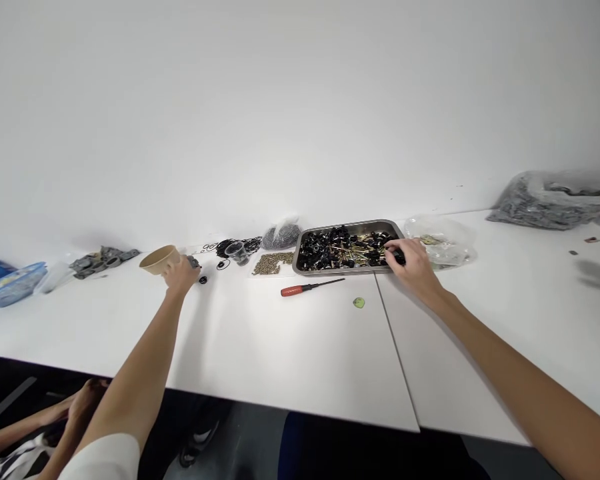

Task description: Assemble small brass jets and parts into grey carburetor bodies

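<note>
At the left, my left hand (181,274) is closed at the right side of a tan bowl (159,261), which is tilted; a small dark grey part (193,261) shows at its fingertips. My right hand (414,265) pinches a black part (397,254) over the right edge of a metal tray (347,271). The tray holds many black parts and brass-coloured screws. In front of it lies a screwdriver (293,291) with a red handle, its tip toward the right. A small green tag (359,303) rests to the right of the screwdriver.
Behind the middle are a bag of dark pieces (281,236), small brass pieces (273,263), a clear cup (237,253) and black rings (223,247). Grey parts (103,261) lie left. Plastic bags (445,241) (550,200) stand right. Another person's hands (83,405) show lower left.
</note>
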A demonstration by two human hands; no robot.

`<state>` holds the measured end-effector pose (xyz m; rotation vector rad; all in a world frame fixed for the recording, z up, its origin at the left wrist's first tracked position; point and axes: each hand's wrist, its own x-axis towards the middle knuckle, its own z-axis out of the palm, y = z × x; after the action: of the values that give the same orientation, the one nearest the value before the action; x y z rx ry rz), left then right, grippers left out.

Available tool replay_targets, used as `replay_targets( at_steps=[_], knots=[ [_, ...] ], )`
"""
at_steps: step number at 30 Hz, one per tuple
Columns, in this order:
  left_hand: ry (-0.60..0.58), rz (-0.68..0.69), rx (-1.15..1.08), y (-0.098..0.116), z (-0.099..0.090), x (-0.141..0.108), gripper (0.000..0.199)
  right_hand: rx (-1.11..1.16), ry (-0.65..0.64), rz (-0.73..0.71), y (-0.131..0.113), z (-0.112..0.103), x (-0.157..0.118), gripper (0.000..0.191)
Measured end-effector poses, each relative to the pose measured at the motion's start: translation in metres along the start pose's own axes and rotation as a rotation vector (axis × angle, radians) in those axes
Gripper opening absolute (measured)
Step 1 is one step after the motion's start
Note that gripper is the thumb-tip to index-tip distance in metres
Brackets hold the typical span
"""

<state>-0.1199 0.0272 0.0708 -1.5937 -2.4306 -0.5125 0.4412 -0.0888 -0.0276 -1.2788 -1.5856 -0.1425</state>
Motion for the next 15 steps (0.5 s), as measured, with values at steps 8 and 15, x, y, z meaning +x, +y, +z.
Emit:
replay_targets(
  at_steps=[8,15],
  knots=[
    [-0.053,0.058,0.018,-0.016,0.009,0.005,0.061,0.033,-0.046,0.064,-0.007,-0.003,0.001,0.012],
    [-0.002,0.065,-0.09,-0.009,0.007,0.005,0.029,0.037,-0.055,0.088,-0.01,-0.005,0.003,0.013]
  ],
)
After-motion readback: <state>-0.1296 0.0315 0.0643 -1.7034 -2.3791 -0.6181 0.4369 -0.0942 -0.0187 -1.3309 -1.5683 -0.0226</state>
